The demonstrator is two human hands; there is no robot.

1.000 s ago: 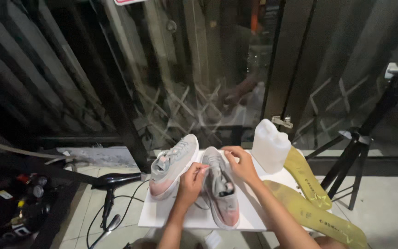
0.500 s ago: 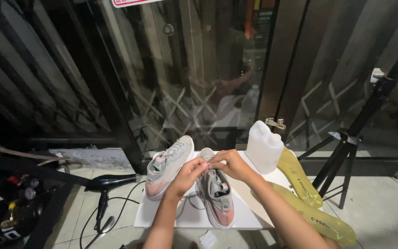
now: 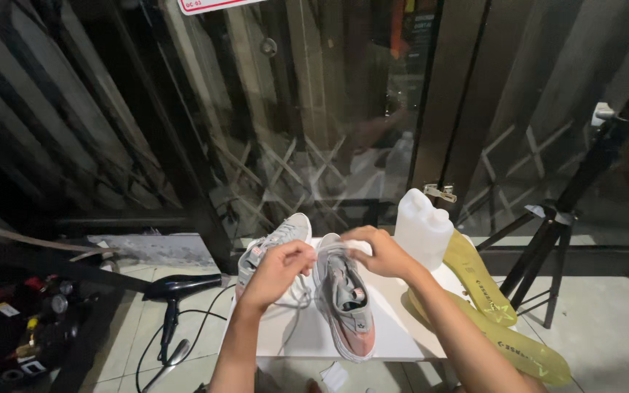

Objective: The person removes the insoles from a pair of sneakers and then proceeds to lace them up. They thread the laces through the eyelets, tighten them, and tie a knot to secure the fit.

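Left grip: left hand [image 3: 278, 273] has its fingers curled tight, tips pinched on what looks like the white lace [image 3: 298, 295]. The loose end hangs below the hand onto the board.
Right grip: right hand [image 3: 376, 251] has its fingers closed on the far top edge of the grey and pink shoe [image 3: 345, 309]. The exact contact point is hidden by the knuckles.
Shoe position: it lies sole down on the white board [image 3: 402, 338], far end under both hands, pink end towards the camera.
Step in hand: my read is lace work at the top of that shoe, with one hand steadying and the other feeding or pulling.
Handling note: the lace is thin and limp, so any pull needs the right hand to keep the shoe pinned or it will slide on the board.
Second shoe: grey shoe [image 3: 285, 234] lies just left of the first, partly behind the left hand and untouched.
Around: white jug [image 3: 422, 227] stands at the board's far right corner. Two yellow insoles [image 3: 478, 280] lie to the right of it, with a tripod [image 3: 551, 247] beyond them. A black hair dryer [image 3: 176, 287] lies on the floor to the left.
Change vs 1.0 s ago: both hands sat lower, over the middle of the shoe, and are now up at its far end, close together. Shoes, jug and insoles have not moved.
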